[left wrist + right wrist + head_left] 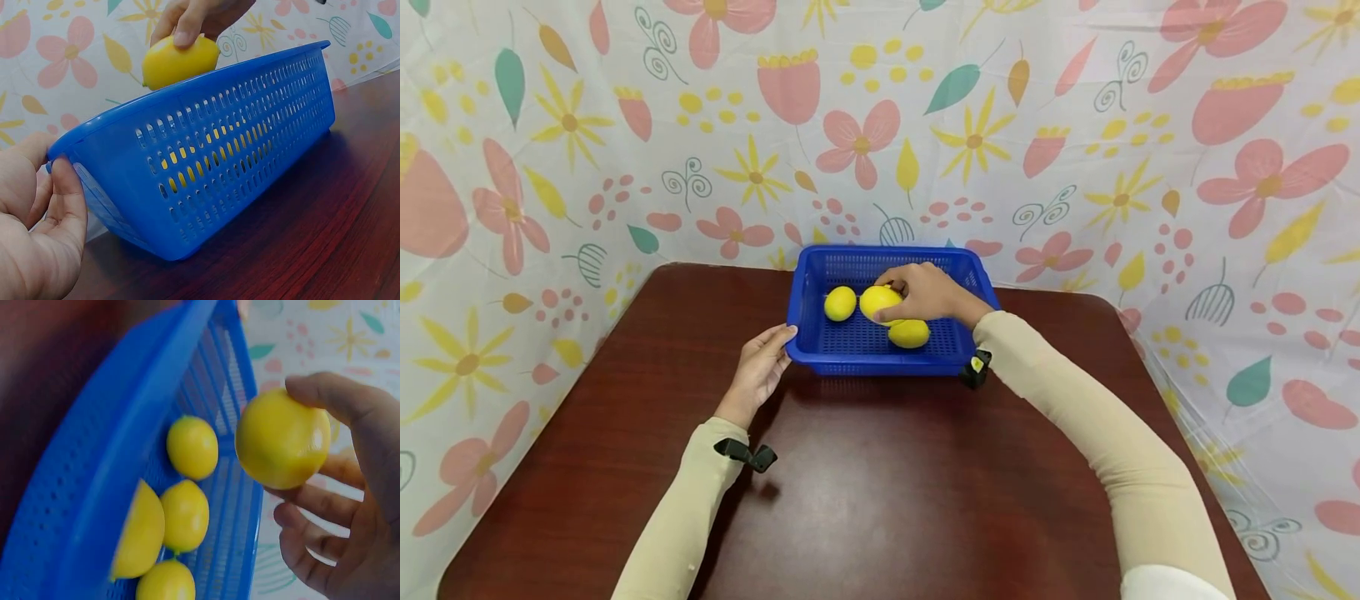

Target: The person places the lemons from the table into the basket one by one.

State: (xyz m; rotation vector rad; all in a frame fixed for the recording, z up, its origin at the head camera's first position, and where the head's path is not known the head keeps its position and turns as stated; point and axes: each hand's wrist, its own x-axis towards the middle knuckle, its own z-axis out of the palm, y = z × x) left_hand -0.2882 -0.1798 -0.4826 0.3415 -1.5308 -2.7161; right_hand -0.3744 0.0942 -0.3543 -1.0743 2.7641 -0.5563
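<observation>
A blue plastic basket (880, 362) with slotted walls stands near the table's back edge. My left hand (760, 367) grips its rim at the left front corner, thumb on top and fingers below. Between the thumb and fingers of my right hand (928, 293) is a yellow lemon (282, 439), held up above the basket's rim in the left wrist view. Inside the basket lie several more lemons, among them one at the left (840, 304) and one towards the front (909, 335). My right hand hides part of the basket's contents in the head view.
The dark reddish-brown table (865, 483) stretches from the basket towards me. A white curtain (925, 192) printed with flowers and leaves hangs right behind the table and along its sides. Black straps (747, 454) sit on both sleeved wrists.
</observation>
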